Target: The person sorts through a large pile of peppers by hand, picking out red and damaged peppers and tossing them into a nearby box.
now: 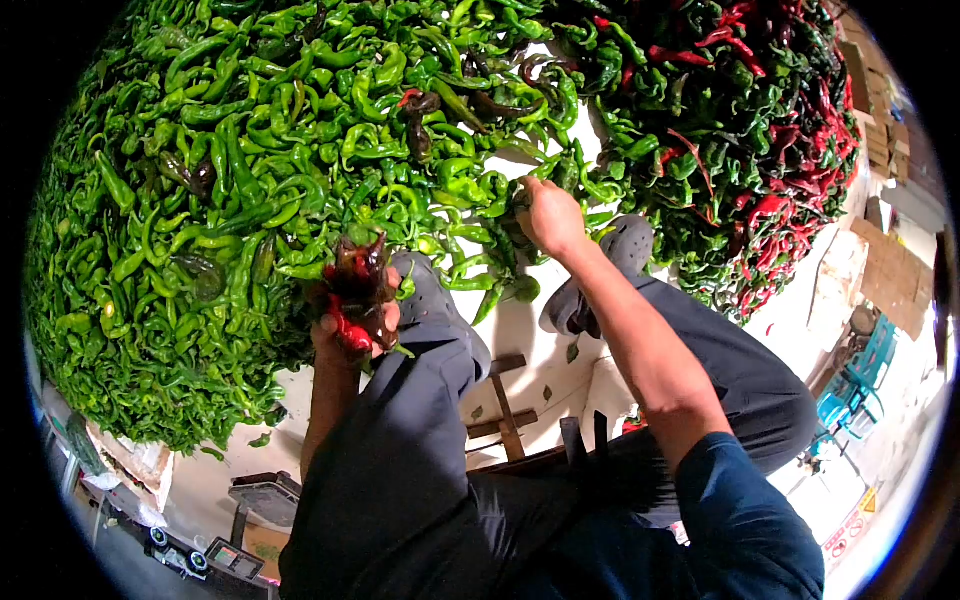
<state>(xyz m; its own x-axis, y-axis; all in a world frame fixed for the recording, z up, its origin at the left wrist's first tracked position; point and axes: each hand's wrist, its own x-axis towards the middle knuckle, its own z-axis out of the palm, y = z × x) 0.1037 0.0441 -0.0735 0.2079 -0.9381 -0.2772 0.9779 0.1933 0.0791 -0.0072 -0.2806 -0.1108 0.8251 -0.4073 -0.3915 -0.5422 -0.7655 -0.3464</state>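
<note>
My left hand (329, 343) is closed around a bunch of red and dark brown chili peppers (357, 290), held above my left knee beside the green heap. A thin green stem sticks out below the bunch. My right hand (552, 216) reaches forward to the edge of the green chili peppers (370, 150), its fingers curled down at a dark spot. What those fingertips hold, if anything, is hidden by the hand. Loose green peppers (487, 270) lie on the pale floor between my two shoes.
A second heap of mixed red and dark green peppers (770, 200) rises at the right. My grey clogs (628, 243) stand between the heaps. A wooden stool frame (508, 425) is under me. A platform scale (265, 495) stands lower left; teal chairs (856, 385) and cardboard (890, 275) are at right.
</note>
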